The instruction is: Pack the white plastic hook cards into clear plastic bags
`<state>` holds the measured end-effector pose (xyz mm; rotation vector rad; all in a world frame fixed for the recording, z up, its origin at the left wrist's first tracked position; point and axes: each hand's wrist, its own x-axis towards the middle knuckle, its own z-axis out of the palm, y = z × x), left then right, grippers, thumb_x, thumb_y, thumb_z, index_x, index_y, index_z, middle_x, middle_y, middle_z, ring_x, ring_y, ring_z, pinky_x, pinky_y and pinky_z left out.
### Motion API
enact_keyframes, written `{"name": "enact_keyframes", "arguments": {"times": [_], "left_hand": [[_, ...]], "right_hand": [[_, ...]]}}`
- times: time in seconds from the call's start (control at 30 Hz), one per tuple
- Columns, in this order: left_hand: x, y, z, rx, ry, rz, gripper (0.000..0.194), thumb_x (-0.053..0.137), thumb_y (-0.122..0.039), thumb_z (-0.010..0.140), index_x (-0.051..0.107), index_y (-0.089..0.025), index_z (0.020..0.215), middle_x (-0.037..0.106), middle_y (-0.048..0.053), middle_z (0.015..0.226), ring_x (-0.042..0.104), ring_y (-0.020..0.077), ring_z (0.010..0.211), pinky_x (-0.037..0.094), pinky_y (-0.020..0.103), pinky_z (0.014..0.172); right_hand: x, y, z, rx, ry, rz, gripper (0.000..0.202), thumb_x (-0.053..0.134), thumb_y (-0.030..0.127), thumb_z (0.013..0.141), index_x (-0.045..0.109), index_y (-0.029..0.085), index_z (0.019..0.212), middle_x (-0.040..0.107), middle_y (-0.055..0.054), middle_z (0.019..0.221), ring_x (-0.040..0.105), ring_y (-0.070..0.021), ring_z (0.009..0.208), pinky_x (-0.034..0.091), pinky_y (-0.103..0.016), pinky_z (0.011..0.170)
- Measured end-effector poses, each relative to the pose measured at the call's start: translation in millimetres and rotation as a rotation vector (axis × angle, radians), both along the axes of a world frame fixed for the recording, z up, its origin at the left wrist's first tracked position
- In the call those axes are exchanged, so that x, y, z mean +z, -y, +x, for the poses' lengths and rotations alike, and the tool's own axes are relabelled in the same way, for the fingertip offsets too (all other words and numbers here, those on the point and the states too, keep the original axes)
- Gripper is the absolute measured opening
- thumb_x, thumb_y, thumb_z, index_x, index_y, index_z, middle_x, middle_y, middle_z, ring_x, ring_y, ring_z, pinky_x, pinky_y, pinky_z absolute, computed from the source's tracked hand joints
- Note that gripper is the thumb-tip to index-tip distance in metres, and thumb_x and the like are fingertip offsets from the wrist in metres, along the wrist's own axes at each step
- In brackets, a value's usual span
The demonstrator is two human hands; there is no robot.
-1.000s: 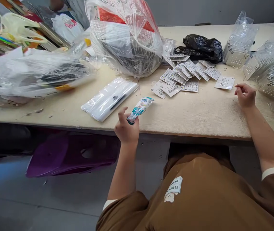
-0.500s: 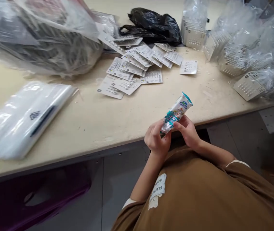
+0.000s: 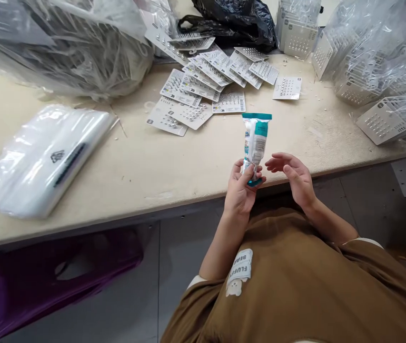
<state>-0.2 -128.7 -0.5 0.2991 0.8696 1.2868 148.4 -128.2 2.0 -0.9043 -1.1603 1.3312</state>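
Observation:
A small white and teal snack packet (image 3: 256,140) stands upright in my left hand (image 3: 241,188), which pinches it near its lower end. Its back faces up at me, with a barcode and a lengthwise seam showing. Just to the right, my right hand (image 3: 295,178) is apart from the packet, fingers spread and holding nothing. Both hands are over the table's front edge. Beyond the packet lies a spread of white cards (image 3: 206,81) carrying rows of small shiny studs. One such card (image 3: 287,88) lies apart from the others.
Clear plastic bags (image 3: 38,157) lie stacked on the left of the table (image 3: 174,166). Behind them bulges a large filled plastic bag (image 3: 81,47). A black plastic bag (image 3: 238,21) sits at the back, bagged card bundles (image 3: 381,119) at right. Below is a purple stool (image 3: 110,257).
My right hand has let go of the packet and opened, moving off to the right. The packet has been turned from its printed front to its back and now stands more upright.

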Motion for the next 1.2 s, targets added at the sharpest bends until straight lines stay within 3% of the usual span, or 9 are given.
{"name": "enact_keyframes", "arguments": {"times": [0.17, 0.33, 0.5, 0.6, 0.73, 0.83, 0.97, 1.2], "left_hand": [[-1.6, 6.0, 0.7, -0.047, 0.044, 0.011, 0.073, 0.097, -0.038, 0.059, 0.046, -0.025, 0.109, 0.066, -0.009, 0.075, 0.063, 0.0051, 0.062, 0.053, 0.018, 0.067], [4.4, 11.9, 2.3, -0.034, -0.007, 0.103, 0.075, 0.094, -0.040, 0.065, 0.045, -0.027, 0.119, 0.064, -0.009, 0.076, 0.065, 0.0064, 0.065, 0.053, 0.019, 0.068], [8.6, 15.2, -1.6, -0.030, 0.008, 0.093, 0.073, 0.094, -0.040, 0.066, 0.047, -0.028, 0.121, 0.062, -0.009, 0.073, 0.064, 0.0058, 0.065, 0.054, 0.018, 0.067], [0.8, 12.0, -21.3, 0.037, -0.034, 0.124, 0.065, 0.091, -0.044, 0.068, 0.051, -0.028, 0.117, 0.062, -0.008, 0.077, 0.061, 0.0048, 0.062, 0.055, 0.019, 0.067], [-14.9, 8.3, -60.5, 0.251, -0.147, 0.222, 0.056, 0.089, -0.047, 0.070, 0.056, -0.030, 0.113, 0.064, -0.007, 0.083, 0.061, 0.0051, 0.065, 0.057, 0.020, 0.071], [-22.5, 9.8, -76.1, 0.344, -0.224, 0.240, 0.056, 0.088, -0.046, 0.071, 0.057, -0.031, 0.116, 0.064, -0.007, 0.084, 0.061, 0.0058, 0.067, 0.056, 0.020, 0.071], [-26.2, 11.8, -66.8, 0.342, -0.251, 0.213, 0.064, 0.089, -0.044, 0.070, 0.054, -0.031, 0.122, 0.065, -0.007, 0.083, 0.062, 0.0057, 0.066, 0.056, 0.019, 0.069], [-18.9, 12.6, -29.5, 0.148, -0.134, 0.136, 0.077, 0.092, -0.047, 0.066, 0.048, -0.029, 0.126, 0.065, -0.008, 0.074, 0.066, 0.0078, 0.066, 0.054, 0.019, 0.066]], "right_hand": [[-1.2, -0.1, 1.5, -0.039, 0.042, 0.024, 0.028, 0.068, 0.047, 0.089, 0.069, 0.028, 0.110, 0.075, -0.002, 0.102, 0.069, -0.0184, 0.093, 0.057, -0.039, 0.092], [0.9, 1.2, 2.2, -0.071, 0.115, 0.036, 0.025, 0.067, 0.048, 0.090, 0.068, 0.028, 0.105, 0.074, -0.001, 0.093, 0.070, -0.0183, 0.087, 0.058, -0.038, 0.087], [3.6, -1.1, 9.5, -0.138, 0.167, 0.089, 0.018, 0.065, 0.043, 0.092, 0.070, 0.028, 0.101, 0.073, 0.000, 0.085, 0.069, -0.0166, 0.080, 0.058, -0.035, 0.079], [3.2, -5.0, 21.9, -0.230, 0.225, 0.140, 0.014, 0.064, 0.039, 0.093, 0.071, 0.028, 0.099, 0.073, 0.000, 0.083, 0.069, -0.0163, 0.079, 0.058, -0.034, 0.077], [-2.6, -12.1, 43.3, -0.360, 0.295, 0.210, 0.013, 0.062, 0.037, 0.094, 0.070, 0.028, 0.098, 0.070, 0.000, 0.081, 0.068, -0.0155, 0.075, 0.058, -0.033, 0.073], [-8.0, -15.9, 53.7, -0.402, 0.291, 0.236, 0.012, 0.062, 0.036, 0.093, 0.070, 0.027, 0.096, 0.068, 0.001, 0.076, 0.065, -0.0134, 0.067, 0.054, -0.030, 0.064], [-10.5, -16.3, 54.6, -0.392, 0.325, 0.219, 0.013, 0.063, 0.037, 0.093, 0.071, 0.027, 0.094, 0.066, 0.002, 0.070, 0.057, -0.0105, 0.055, 0.045, -0.026, 0.051], [-7.5, -12.9, 45.0, -0.366, 0.370, 0.185, 0.014, 0.064, 0.038, 0.092, 0.073, 0.027, 0.092, 0.066, 0.002, 0.065, 0.051, -0.0091, 0.051, 0.038, -0.025, 0.046]]}}
